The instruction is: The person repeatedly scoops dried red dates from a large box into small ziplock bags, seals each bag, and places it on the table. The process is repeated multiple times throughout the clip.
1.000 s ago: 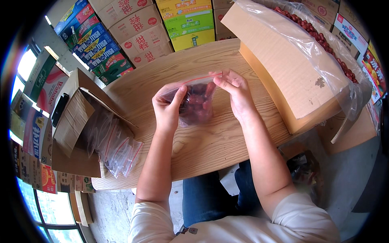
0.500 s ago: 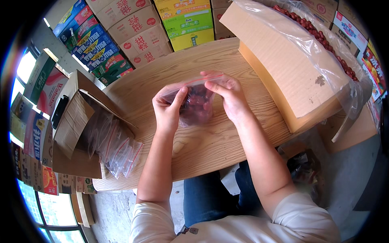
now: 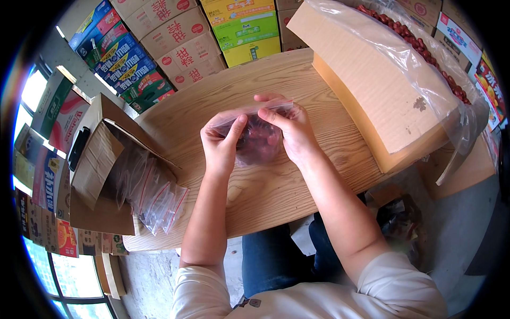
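Note:
Between both hands, a clear zip bag point(image 3: 258, 150) of dark red dried fruit rests over the wooden table, its red-striped seal uppermost. My left hand point(image 3: 222, 142) grips the bag's upper left, thumb on the front. My right hand point(image 3: 291, 133) pinches the seal toward the right, thumb pressed on it and a finger raised behind the bag. On my left, several loose zip bags point(image 3: 162, 207) with red seals spill from an open cardboard box point(image 3: 95, 175).
A large cardboard box point(image 3: 361, 95) with a plastic liner and red dried fruit point(image 3: 419, 45) stands on the table point(image 3: 265, 202) at right. Stacked cartons point(image 3: 180, 48) line the back; more boxes point(image 3: 64, 117) stand at far left, near a window.
My right hand has slid leftward along the bag's seal, its thumb now nearer my left thumb. My left hand has stayed nearly in place.

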Motion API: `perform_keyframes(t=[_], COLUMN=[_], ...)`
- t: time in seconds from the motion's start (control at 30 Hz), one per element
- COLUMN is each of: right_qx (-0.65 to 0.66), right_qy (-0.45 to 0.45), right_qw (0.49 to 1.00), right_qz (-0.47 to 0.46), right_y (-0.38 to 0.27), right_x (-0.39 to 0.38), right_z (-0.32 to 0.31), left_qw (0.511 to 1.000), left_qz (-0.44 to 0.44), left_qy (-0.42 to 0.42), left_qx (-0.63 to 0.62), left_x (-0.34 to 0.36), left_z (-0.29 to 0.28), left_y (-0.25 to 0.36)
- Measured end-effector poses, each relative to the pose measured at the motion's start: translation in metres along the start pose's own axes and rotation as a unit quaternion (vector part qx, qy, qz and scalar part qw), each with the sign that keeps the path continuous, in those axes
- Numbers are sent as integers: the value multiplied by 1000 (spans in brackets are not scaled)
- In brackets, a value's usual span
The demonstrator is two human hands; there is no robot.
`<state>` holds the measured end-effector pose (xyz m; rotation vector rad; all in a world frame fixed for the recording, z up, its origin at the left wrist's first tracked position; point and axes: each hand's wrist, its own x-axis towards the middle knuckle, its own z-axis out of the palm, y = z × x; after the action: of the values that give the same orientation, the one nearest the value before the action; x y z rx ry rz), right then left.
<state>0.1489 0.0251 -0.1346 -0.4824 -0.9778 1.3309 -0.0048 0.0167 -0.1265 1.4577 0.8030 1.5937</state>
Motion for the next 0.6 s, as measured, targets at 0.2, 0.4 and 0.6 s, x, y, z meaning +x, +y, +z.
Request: perform_keyframes(t=[0.2, 0.4, 0.6], right_qx=[71, 47, 68], right_qy=[65, 77, 61], right_qw=[995, 995, 994], right_qz=[37, 39, 66], right_y=[-3, -5, -5], right_x=[-2, -2, -2], right_z=[2, 5, 2], left_qw=[997, 991, 983], left_qz=[34, 77, 129], left_qy=[5, 42, 59], left_qx=[-68, -99, -116], left_x=[2, 5, 7], left_z=[5, -8, -11], left_y=[2, -11, -15])
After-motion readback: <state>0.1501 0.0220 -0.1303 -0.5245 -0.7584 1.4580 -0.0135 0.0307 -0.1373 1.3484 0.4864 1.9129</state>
